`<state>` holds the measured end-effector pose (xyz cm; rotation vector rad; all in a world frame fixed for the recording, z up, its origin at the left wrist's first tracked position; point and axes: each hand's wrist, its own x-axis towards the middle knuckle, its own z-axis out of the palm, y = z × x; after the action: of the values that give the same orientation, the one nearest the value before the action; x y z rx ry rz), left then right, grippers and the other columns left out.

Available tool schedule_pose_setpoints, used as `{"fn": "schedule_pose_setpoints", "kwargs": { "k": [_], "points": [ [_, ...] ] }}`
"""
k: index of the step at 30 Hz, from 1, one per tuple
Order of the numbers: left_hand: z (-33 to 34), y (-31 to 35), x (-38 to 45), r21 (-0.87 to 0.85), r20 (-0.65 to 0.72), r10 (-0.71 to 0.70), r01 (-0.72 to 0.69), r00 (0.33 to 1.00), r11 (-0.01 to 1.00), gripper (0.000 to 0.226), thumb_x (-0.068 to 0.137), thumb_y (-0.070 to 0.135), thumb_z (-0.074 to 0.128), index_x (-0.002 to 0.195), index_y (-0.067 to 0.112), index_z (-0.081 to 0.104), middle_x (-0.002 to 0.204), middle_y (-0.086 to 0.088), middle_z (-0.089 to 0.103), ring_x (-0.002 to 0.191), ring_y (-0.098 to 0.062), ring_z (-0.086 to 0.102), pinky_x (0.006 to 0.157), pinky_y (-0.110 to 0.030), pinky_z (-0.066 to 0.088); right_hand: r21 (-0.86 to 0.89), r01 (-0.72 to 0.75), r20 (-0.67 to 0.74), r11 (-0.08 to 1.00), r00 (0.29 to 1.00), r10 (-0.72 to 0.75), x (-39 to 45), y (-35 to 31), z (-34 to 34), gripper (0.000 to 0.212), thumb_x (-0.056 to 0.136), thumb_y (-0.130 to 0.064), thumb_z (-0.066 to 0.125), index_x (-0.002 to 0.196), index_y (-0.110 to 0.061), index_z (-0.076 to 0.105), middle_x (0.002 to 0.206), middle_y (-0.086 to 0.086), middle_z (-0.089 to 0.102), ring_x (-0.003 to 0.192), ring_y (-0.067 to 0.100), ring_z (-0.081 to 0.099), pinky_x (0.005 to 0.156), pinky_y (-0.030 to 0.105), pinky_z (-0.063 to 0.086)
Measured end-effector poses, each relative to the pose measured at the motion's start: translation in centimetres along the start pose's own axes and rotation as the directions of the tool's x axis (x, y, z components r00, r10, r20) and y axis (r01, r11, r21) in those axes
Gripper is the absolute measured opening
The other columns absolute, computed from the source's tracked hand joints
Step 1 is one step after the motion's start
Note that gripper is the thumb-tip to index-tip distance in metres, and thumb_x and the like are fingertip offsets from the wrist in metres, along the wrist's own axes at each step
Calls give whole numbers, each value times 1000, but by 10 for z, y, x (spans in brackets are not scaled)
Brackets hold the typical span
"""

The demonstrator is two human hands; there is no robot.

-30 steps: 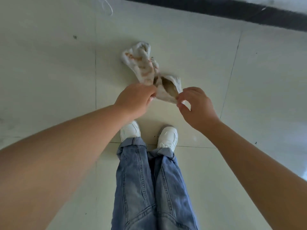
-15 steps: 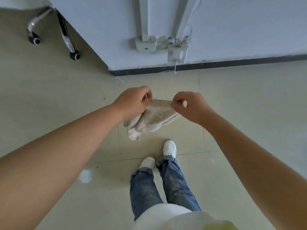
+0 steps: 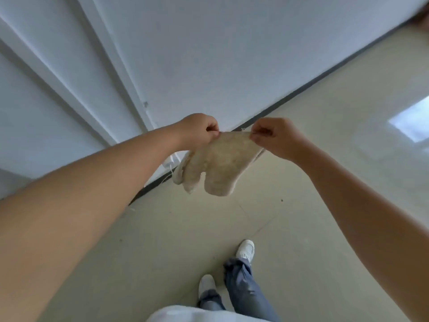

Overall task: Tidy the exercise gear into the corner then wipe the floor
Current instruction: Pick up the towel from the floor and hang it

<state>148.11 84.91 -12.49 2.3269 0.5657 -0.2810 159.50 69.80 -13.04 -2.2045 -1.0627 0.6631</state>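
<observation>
**One cloth, two hands, held up over the floor**

A single cloth (image 3: pixel 218 167), off-white and grubby, hangs in the air in front of the person, clear of the floor (image 3: pixel 301 205). Two hands hold it by its top edge. The left hand (image 3: pixel 199 129) has its grip closed on the cloth's upper left corner, fingers curled and thumb pinching the fabric. The right hand (image 3: pixel 276 135) has its grip closed on the upper right corner in the same pinch. The edge between the two hands is pulled fairly taut; below it the cloth droops in two rounded lobes, with a further fold bunched at its left side.

Both forearms are bare and reach forward from the lower corners of the view.

Below, two white shoes (image 3: pixel 245 248) stand on the pale tiled floor, one ahead of the other, under two legs of blue jeans (image 3: pixel 243 289). A strip of white garment (image 3: pixel 185 314) shows at the bottom edge.

A white wall (image 3: pixel 209 54) fills the upper part of the view, with one dark skirting strip (image 3: pixel 301 90) along its foot. One bright patch of light (image 3: pixel 413 119) lies on the floor at the right.
</observation>
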Motion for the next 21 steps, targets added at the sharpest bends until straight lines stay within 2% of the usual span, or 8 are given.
{"fn": "schedule_pose_setpoints", "kwargs": {
  "k": [3,6,9,11,13,17,19,21],
  "points": [
    [-4,86,23,26,8,140,-141,990,990,14,98,17,45,90,11,56,68,8,45,65,-10,43,57,-13,32,21,-62,-172,998,983,65,-32,20,-76,11,87,-4,57,88,1,66,62,1,48,55,8,40,53,12,32],
    [0,177,48,69,5,269,-268,963,961,15,97,15,46,87,11,56,66,6,45,60,-6,40,55,-14,31,43,-119,-337,992,933,127,-65,47,-147,15,88,-4,55,91,6,66,74,10,52,68,17,45,48,7,33],
    [11,274,74,101,1,360,-358,933,928,16,96,14,47,85,9,57,74,-2,52,72,-16,46,57,-17,33,102,-164,-479,981,856,193,-94,80,-219,16,88,-2,54,91,8,66,67,6,49,64,14,43,47,3,34],
    [22,340,92,113,-13,398,-394,917,912,16,95,12,46,85,7,57,74,-2,51,75,-16,46,57,-17,34,103,-178,-545,979,813,205,-111,106,-269,17,88,-3,55,93,7,67,71,7,51,64,14,43,48,5,34],
    [33,404,111,84,-39,414,-410,909,908,15,94,10,46,84,6,57,75,-2,51,74,-15,46,57,-16,34,73,-190,-585,979,787,196,-128,132,-321,18,88,-5,55,95,6,67,77,8,53,71,16,46,48,8,30],
    [58,524,145,4,-59,442,-442,895,897,28,91,6,46,65,12,52,71,-1,48,65,-10,44,57,-18,36,-11,-254,-659,967,729,184,-164,179,-427,18,87,-9,54,94,-1,68,62,-4,47,74,16,47,58,24,34],
    [73,581,163,-15,-97,477,-481,873,877,31,90,5,46,60,14,49,67,1,46,61,-8,41,56,-18,35,-72,-296,-707,953,689,161,-181,202,-478,18,87,-11,54,94,-4,69,63,-7,46,78,16,47,67,24,34],
    [89,632,180,-20,-139,510,-518,849,855,33,89,4,46,58,14,49,64,1,46,59,-8,40,54,-19,34,-93,-318,-763,944,632,138,-195,225,-524,17,86,-11,56,93,-6,70,62,-10,44,80,14,45,70,23,32]
  ]
}}
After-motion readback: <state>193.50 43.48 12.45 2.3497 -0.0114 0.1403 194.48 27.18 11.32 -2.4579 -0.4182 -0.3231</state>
